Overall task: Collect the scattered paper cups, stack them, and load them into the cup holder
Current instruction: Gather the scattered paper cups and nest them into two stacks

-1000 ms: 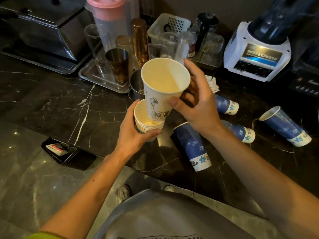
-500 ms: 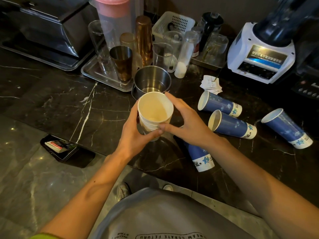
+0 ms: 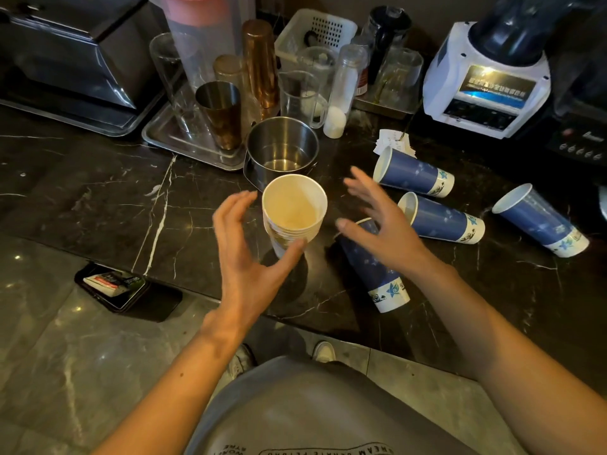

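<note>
Stack of paper cups (image 3: 290,208) stands upright on the dark marble table (image 3: 98,192), centre of frame, mouth up, several rims nested under the top one. We see one grip on each side of it.

Left grip (image 3: 244,257) is left of the stack, fingers spread and loose, holding nothing. Its thumb tip overlaps the stack's lower side in frame; we can't tell if it touches.

Right grip (image 3: 384,231) is right of the stack, fingers splayed, also holding nothing, with a clear gap to the stack.

Four blue cups lie on their sides in the right half of frame:
- Nearest blue cup (image 3: 377,277) is partly hidden under the right grip, mouth up-frame, base toward the table's near edge.
- Upper blue cup (image 3: 414,172) and middle blue cup (image 3: 441,220) lie roughly parallel and near each other, mouths to the left.
- Far-right blue cup (image 3: 542,221) is well apart from them, mouth toward upper left.

Other items:
- Steel pot (image 3: 282,142) is just up-frame of the stack.
- Metal tray (image 3: 170,136) is left of the pot and carries tumblers and glasses.
- Paper slips (image 3: 394,144) are just above the upper blue cup.
- Blender base (image 3: 486,80) is upper right.
- White basket (image 3: 315,31) is top centre.
- Black tray (image 3: 111,287) with a packet is lower left, below the table edge.
</note>
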Motion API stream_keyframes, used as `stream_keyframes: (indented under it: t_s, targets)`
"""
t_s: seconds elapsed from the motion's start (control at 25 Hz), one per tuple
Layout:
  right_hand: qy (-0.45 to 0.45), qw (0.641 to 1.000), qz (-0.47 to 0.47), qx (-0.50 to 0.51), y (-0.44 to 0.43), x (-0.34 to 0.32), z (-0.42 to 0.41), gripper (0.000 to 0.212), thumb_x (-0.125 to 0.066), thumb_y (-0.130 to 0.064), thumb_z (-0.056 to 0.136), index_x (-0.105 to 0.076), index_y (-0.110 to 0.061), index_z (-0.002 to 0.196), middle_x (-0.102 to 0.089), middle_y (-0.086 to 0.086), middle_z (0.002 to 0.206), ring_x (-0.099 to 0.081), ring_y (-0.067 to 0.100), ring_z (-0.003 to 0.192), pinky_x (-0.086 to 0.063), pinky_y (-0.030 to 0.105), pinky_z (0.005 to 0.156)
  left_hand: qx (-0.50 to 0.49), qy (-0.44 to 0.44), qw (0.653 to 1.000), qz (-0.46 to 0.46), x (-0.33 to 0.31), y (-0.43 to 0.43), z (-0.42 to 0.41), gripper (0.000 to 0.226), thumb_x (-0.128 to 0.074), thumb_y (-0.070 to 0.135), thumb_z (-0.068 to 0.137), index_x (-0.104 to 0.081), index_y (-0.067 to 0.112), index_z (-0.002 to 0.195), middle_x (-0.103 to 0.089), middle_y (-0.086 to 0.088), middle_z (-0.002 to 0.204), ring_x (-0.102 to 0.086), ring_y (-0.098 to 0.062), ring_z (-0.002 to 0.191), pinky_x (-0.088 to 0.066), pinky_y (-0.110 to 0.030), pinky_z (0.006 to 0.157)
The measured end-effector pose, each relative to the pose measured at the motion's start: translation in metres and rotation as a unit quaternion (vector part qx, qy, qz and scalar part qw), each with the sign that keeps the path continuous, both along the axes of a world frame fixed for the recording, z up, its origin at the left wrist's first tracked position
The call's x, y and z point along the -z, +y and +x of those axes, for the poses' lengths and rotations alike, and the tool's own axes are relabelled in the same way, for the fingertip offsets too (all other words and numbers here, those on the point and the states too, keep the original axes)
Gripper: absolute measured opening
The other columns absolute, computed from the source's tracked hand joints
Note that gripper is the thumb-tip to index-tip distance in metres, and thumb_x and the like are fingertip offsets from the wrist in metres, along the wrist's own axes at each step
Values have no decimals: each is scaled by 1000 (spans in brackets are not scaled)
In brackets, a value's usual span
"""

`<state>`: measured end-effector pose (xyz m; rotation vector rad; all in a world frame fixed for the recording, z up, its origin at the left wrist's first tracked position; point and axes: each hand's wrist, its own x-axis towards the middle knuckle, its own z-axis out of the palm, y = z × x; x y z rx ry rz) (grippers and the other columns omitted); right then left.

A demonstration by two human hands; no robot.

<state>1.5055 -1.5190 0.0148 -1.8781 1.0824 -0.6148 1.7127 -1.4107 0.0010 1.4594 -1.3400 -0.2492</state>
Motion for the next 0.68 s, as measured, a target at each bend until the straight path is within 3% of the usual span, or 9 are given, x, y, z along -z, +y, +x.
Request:
stream_keyframes:
  t_s: [0.08,0.2,0.28,0.4,0.48,0.56,0.68]
  targets:
    - [-6,997,-16,70,-6,3,-25,71,-68,-32,90,-28,-39,149,-44,-14,148,-38,-5,135,-33,28,110,8,22,997,-67,-7,13,-15,40,-74,20,82,-53,8,114,-54,-9,111,-56,-20,102,-48,-28,84]
    - [65,986,-63,141,-22,9,-65,65,-68,-26,90,-37,-30,147,-47,-10,146,-40,5,136,-34,36,113,93,66,993,-21,-8,24,-49,14,-69,12,86,-58,12,94,-60,-1,90,-59,-13,79,-52,-28,66]
    - [149,974,-81,151,-33,16,-92,68,-70,-23,89,-36,-26,148,-44,-3,149,-38,13,138,-34,36,112,124,135,975,123,-4,22,-75,17,-70,16,88,-59,14,100,-63,1,97,-63,-13,85,-55,-29,70]
    - [283,950,-70,112,-48,30,-120,82,-75,-28,85,-28,-21,151,-35,5,155,-33,24,142,-30,39,111,113,273,883,365,4,5,-101,50,-73,31,86,-46,20,126,-55,7,119,-58,-7,105,-54,-22,79]
    - [337,938,-59,51,-55,41,-136,94,-77,-36,81,-21,-19,154,-29,7,158,-28,26,144,-28,43,114,69,367,836,403,13,-10,-119,48,-76,31,84,-42,27,116,-52,15,107,-56,0,95,-51,-10,64]
    - [358,932,-52,13,-63,48,-142,101,-78,-42,78,-16,-19,155,-27,7,158,-27,28,144,-26,44,115,28,369,835,407,25,-26,-128,44,-79,28,82,-39,31,100,-49,18,95,-53,4,83,-47,-9,56]
    - [403,910,-97,-6,-72,53,-148,100,-77,-47,77,-19,-21,154,-34,8,153,-34,30,139,-31,45,110,-2,374,830,413,34,-46,-145,46,-81,32,78,-41,27,99,-59,6,101,-61,-7,89,-55,-29,75]
